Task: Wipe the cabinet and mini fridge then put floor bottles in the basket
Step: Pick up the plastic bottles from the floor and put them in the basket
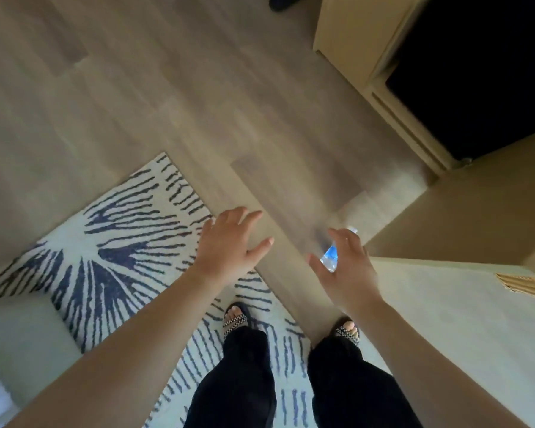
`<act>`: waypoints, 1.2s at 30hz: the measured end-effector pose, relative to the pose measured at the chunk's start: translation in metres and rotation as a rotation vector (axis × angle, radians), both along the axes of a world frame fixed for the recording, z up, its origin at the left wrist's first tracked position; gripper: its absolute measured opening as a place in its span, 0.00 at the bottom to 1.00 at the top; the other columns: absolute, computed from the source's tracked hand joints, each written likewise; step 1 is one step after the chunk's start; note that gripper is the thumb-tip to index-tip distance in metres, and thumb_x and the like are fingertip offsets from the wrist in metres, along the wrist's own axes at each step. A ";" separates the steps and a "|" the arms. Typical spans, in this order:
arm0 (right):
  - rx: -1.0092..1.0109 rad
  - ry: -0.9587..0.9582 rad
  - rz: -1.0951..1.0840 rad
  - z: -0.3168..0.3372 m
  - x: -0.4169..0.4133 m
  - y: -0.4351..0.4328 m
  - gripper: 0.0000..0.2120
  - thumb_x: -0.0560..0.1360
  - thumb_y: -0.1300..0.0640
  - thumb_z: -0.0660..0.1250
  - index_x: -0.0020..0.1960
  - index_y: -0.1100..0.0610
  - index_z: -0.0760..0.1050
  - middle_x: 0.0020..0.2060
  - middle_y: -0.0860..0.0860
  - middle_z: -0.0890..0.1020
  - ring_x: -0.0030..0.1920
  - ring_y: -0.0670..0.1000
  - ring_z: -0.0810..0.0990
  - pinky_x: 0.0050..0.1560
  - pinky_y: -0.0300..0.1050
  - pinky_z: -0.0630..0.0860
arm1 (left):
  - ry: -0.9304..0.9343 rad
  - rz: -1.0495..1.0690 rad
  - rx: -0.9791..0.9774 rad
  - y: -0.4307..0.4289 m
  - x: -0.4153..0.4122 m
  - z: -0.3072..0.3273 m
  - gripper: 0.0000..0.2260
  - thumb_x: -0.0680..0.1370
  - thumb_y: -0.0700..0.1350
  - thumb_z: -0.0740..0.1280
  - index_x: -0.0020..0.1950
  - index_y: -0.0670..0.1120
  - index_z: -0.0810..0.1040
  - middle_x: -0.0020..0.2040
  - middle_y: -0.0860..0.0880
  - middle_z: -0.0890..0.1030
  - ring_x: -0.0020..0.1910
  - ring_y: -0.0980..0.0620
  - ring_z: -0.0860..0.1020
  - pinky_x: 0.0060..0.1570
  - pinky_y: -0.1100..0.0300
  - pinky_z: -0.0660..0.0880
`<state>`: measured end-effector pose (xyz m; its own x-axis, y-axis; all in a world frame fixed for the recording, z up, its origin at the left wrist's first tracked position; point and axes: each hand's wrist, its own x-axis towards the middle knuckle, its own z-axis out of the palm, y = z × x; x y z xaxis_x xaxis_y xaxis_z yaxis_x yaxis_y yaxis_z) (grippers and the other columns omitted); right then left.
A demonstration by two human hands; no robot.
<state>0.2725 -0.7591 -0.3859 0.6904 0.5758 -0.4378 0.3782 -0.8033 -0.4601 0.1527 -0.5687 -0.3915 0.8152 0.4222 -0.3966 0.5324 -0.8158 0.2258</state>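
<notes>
Pale wood floor (167,88); striped rug (121,242) (blue on white).

Floor (155,97): pale wood-look planks running diagonally through the view; motion-blurred.
Rug (112,261): cream with dark blue radiating dashes; lies flat on the floor at lower left, one corner pointing up toward centre.
Bottle (330,258): clear plastic with a blue label; looks to lie on bare planks near the rug's edge; partly hidden and blurred.
Left foot (236,318): checkered sandal, standing on the rug.
Right foot (348,330): same sandal, on the plank strip just beside the rug.
Cabinet (346,35): beige unit standing on the floor at upper right; dark front, detail unreadable.
Dark object (283,3): on the planks at the top edge, cut off; cannot tell what.
</notes>
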 end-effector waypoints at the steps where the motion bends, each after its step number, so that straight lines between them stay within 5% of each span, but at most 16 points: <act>1: -0.002 -0.001 -0.032 -0.030 0.003 0.003 0.29 0.75 0.41 0.62 0.72 0.52 0.61 0.69 0.48 0.64 0.67 0.52 0.67 0.60 0.50 0.70 | 0.001 -0.009 -0.005 0.004 0.007 -0.031 0.37 0.72 0.70 0.41 0.74 0.52 0.63 0.72 0.49 0.67 0.70 0.48 0.66 0.65 0.45 0.68; 10: -0.145 -0.082 -0.273 -0.322 0.044 -0.013 0.31 0.75 0.42 0.63 0.73 0.53 0.60 0.71 0.53 0.63 0.68 0.57 0.65 0.63 0.53 0.68 | -0.013 -0.165 -0.032 -0.004 0.074 -0.337 0.31 0.76 0.68 0.48 0.74 0.54 0.63 0.71 0.51 0.69 0.68 0.49 0.69 0.65 0.47 0.67; 17: -0.158 -0.268 -0.364 -0.456 0.060 -0.038 0.33 0.74 0.42 0.65 0.73 0.54 0.58 0.73 0.55 0.58 0.72 0.57 0.55 0.63 0.55 0.66 | -0.108 -0.259 0.001 -0.009 0.091 -0.491 0.35 0.70 0.69 0.47 0.70 0.52 0.70 0.71 0.47 0.69 0.69 0.44 0.68 0.63 0.45 0.68; 26: 0.043 -0.276 -0.274 -0.479 0.031 -0.053 0.35 0.72 0.55 0.71 0.74 0.52 0.58 0.75 0.53 0.55 0.73 0.59 0.54 0.67 0.59 0.66 | -0.065 -0.346 0.058 -0.021 0.066 -0.522 0.31 0.73 0.64 0.53 0.73 0.52 0.67 0.74 0.42 0.64 0.71 0.40 0.62 0.61 0.37 0.67; 30: 0.115 -0.249 -0.432 -0.484 0.033 -0.056 0.41 0.69 0.55 0.74 0.75 0.51 0.56 0.73 0.53 0.53 0.72 0.58 0.57 0.64 0.56 0.70 | -0.118 -0.341 0.103 -0.022 0.063 -0.534 0.29 0.74 0.64 0.55 0.74 0.54 0.66 0.75 0.43 0.63 0.71 0.40 0.62 0.62 0.37 0.64; 36: 0.182 -0.175 -0.621 -0.490 0.032 -0.041 0.43 0.70 0.53 0.73 0.76 0.50 0.50 0.67 0.56 0.59 0.60 0.57 0.70 0.45 0.45 0.70 | -0.077 -0.325 0.090 -0.022 0.062 -0.531 0.30 0.75 0.65 0.51 0.75 0.56 0.62 0.76 0.45 0.60 0.74 0.42 0.59 0.65 0.37 0.62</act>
<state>0.3047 -0.8001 -0.8760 0.9694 0.1030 -0.2229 -0.0479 -0.8109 -0.5832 0.2150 -0.5903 -0.9223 0.9388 0.1662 -0.3018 0.2259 -0.9583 0.1748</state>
